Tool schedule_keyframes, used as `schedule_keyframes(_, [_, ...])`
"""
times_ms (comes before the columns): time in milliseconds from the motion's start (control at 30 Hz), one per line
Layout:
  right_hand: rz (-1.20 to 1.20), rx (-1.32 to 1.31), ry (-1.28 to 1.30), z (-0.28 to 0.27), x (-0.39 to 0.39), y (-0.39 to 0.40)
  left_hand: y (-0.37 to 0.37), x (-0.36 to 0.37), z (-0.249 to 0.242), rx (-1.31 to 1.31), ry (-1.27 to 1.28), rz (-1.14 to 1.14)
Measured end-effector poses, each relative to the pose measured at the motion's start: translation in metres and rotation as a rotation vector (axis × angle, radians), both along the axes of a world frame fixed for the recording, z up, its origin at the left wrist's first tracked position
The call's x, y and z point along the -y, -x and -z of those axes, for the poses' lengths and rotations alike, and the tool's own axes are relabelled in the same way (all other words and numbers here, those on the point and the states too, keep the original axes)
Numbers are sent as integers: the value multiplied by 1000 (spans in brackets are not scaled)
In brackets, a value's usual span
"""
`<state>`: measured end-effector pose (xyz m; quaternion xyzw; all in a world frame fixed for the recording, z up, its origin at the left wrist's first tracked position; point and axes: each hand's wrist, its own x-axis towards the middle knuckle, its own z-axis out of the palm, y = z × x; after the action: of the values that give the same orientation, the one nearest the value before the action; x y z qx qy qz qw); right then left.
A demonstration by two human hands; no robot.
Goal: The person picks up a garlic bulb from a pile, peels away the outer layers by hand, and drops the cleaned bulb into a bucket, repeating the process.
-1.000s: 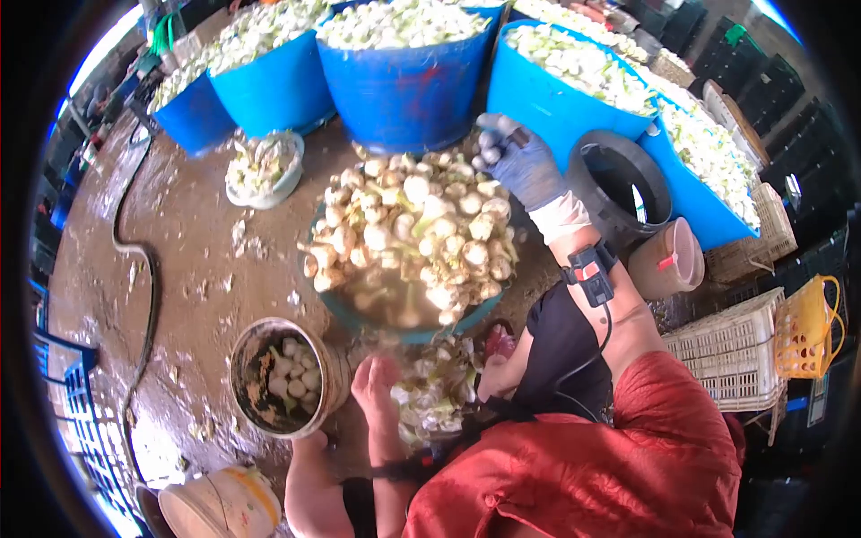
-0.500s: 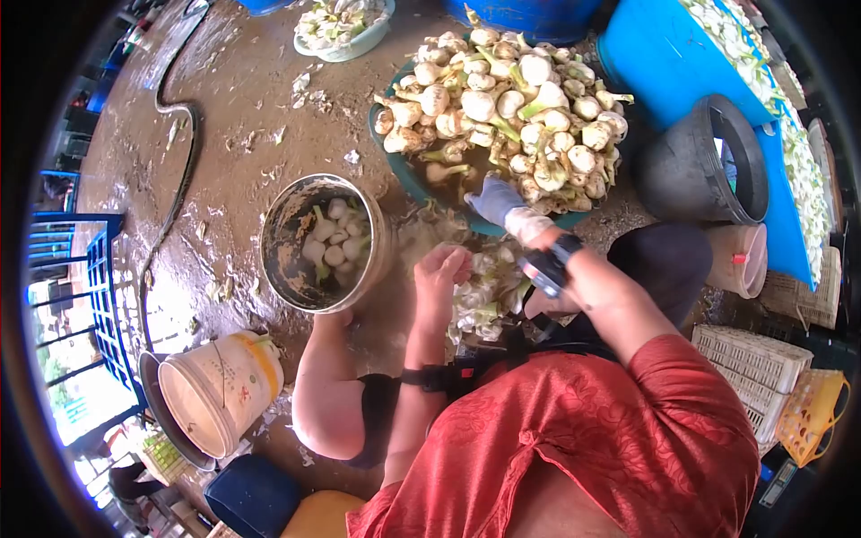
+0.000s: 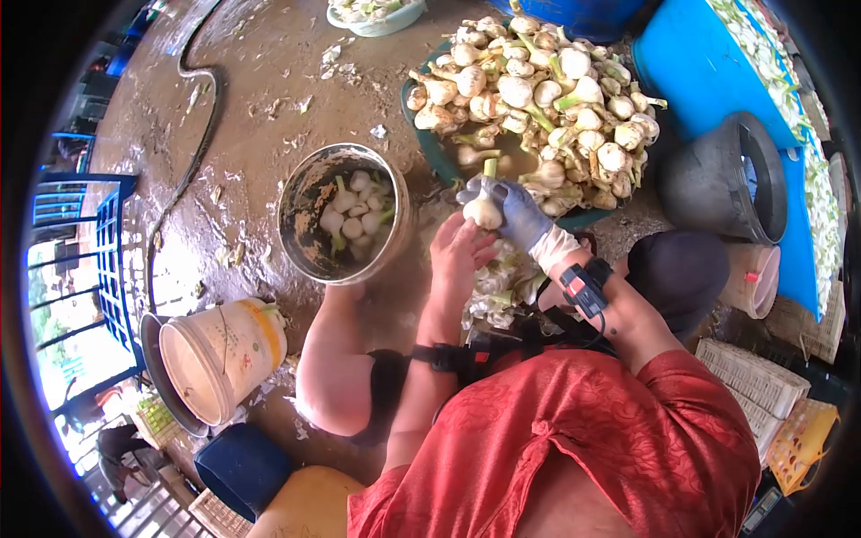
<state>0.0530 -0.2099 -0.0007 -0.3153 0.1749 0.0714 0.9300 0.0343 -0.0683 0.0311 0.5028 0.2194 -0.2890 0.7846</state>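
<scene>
I saw gloved right hand [image 3: 511, 208] lift bulb [image 3: 482, 212] off heap [image 3: 538, 99], fingers closed round it; bare left hand [image 3: 459, 254] rose, touching bulb, loosely curled; peeling underway, I judged.

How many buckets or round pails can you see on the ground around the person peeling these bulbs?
3. A metal bucket with peeled bulbs stands before the left hand; a white pail lies tipped lower left; a black bucket lies at right. Others may be beyond the frame.

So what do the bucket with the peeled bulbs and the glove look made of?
Bucket: probably metal, dull grey wall smeared with mud, though grime leaves it open. Glove on the right hand: thin blue-grey rubber or knit, creased around the bulb it grips; the left hand is bare.
</scene>
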Motion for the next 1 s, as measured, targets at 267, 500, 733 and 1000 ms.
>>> schedule_keyframes(267, [-229,88,1049,-13,-5,5,7,-6,4,475,-362,30])
schedule_keyframes(500, [-235,150,1096,-25,-10,18,11,-13,-5,660,-509,80])
schedule_keyframes(733, [-217,71,608,-40,-4,30,10,-17,2,555,-345,54])
schedule_keyframes(1000, [-228,295,920,-33,-1,25,8,-20,-5,438,60,2])
